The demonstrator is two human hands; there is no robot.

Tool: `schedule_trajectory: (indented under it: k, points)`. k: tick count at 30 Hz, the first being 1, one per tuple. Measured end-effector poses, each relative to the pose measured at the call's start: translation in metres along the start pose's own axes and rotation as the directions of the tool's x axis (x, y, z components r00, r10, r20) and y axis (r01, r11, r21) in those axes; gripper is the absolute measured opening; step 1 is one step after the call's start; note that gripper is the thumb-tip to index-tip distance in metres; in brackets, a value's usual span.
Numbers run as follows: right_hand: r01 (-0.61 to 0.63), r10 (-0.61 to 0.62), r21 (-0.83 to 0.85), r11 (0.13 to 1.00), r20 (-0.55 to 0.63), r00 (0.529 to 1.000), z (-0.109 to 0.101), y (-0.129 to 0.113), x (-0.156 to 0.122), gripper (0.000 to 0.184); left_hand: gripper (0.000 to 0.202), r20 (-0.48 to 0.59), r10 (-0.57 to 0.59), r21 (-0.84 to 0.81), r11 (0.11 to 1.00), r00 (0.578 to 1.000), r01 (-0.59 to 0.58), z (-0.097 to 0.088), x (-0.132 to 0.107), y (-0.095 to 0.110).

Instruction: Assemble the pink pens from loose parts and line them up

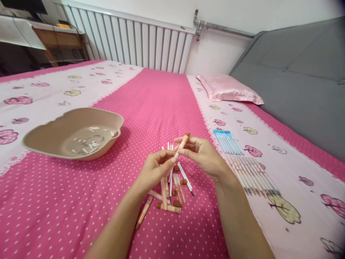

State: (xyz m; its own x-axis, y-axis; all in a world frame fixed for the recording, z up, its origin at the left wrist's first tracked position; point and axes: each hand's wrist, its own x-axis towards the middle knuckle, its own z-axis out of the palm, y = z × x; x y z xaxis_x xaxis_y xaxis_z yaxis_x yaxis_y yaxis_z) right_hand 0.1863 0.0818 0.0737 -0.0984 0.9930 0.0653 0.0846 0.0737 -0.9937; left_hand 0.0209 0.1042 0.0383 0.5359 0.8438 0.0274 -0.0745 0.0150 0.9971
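Observation:
Above the bed, my left hand [158, 167] and my right hand [199, 154] are both closed on one peach pen [184, 141] with a brown end. The pen slants up to the right. My left fingers pinch its lower, paler end, while my right thumb and fingers grip higher up. Below my hands lies a loose pile of pen parts: white refills [185, 177], clear tubes [179, 187], small brown pieces [177, 204] and several peach barrels [144, 213]. My fingers hide part of the pile and the middle of the pen.
A beige basin [72, 120] with white scraps stands on the pink dotted bedspread [161, 93] to the left. Several blue pens [228, 142] and a row of clear-and-white pens [253, 175] lie on the right. Farther back are a pink pillow [229, 88] and a grey headboard [296, 72].

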Motion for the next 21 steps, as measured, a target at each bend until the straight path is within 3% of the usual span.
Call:
schedule_trajectory:
  k: [9,15,21]
  points:
    - [-0.053,0.045,0.069,0.996,0.103,0.994,-0.0026,-0.0015,-0.0027,0.038,0.027,0.045,0.01,0.007,1.0,0.999,-0.01,-0.0011,-0.0013,-0.0004]
    - [-0.036,0.033,0.032,0.999,0.096,0.995,-0.0034,-0.0019,-0.0029,0.035,0.029,0.03,-0.021,-0.031,0.999,0.999,0.022,0.0013,-0.003,0.0029]
    - [-0.057,0.057,0.0,0.998,0.006,0.998,-0.0018,-0.0037,-0.0019,0.028,0.026,-0.012,-0.038,-0.07,0.997,0.999,0.037,0.0016,-0.001,-0.0005]
